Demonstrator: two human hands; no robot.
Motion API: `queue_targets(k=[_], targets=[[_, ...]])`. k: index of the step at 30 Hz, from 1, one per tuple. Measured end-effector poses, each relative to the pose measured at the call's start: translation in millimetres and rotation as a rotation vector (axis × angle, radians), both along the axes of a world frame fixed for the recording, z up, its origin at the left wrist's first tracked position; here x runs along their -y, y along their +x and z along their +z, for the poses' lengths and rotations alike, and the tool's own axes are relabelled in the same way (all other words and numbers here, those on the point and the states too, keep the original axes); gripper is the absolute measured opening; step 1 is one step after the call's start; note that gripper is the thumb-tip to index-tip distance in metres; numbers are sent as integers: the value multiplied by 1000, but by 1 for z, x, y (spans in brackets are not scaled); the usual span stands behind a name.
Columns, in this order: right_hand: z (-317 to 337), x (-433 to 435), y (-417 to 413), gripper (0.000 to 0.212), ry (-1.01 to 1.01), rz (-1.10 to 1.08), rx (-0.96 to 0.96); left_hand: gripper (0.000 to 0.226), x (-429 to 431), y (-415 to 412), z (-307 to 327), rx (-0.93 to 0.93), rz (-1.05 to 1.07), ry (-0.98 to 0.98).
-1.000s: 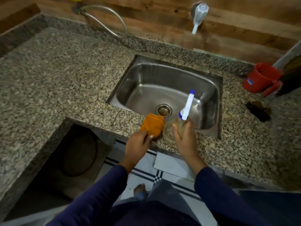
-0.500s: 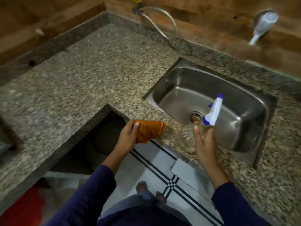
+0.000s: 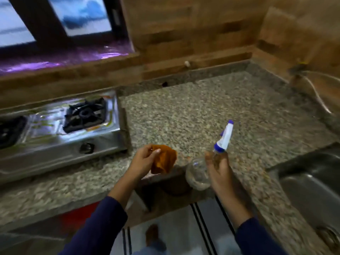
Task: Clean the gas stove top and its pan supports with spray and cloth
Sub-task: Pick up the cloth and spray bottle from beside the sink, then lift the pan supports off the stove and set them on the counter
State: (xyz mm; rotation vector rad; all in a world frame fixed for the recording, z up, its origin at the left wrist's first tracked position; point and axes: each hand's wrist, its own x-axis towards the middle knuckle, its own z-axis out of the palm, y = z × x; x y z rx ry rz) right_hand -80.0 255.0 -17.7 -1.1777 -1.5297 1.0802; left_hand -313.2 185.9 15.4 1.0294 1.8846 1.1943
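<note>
A steel gas stove (image 3: 55, 144) stands on the granite counter at the left. A black pan support (image 3: 84, 115) sits on its right burner, and a second pan support (image 3: 10, 130) shows at the left edge. My left hand (image 3: 142, 161) holds a crumpled orange cloth (image 3: 164, 161) over the counter's front edge, to the right of the stove. My right hand (image 3: 219, 169) grips a clear spray bottle (image 3: 199, 173) with a white and blue nozzle, tilted up to the right. Both hands are apart from the stove.
The granite counter (image 3: 211, 115) stretches between stove and steel sink (image 3: 312, 184) at the right. A hose (image 3: 316, 91) runs along the far right wall. A window sits above the stove. An opening under the counter and tiled floor (image 3: 174, 227) lie below my hands.
My view has swung left from the sink, and the stove is now in sight. Both hands have kept their hold on cloth and bottle and moved left with me.
</note>
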Motion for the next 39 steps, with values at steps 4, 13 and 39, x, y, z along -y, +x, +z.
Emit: queue_targets(k=[4, 13, 39], targets=[[-12, -41, -87, 15, -54, 49, -5, 17, -50, -78, -9, -101, 44, -25], [-23, -107, -195, 29, -32, 55, 203, 18, -103, -127, -79, -625, -220, -14], [-5, -41, -309, 19, 212, 472, 178, 53, 38, -210, -50, -999, -19, 115]])
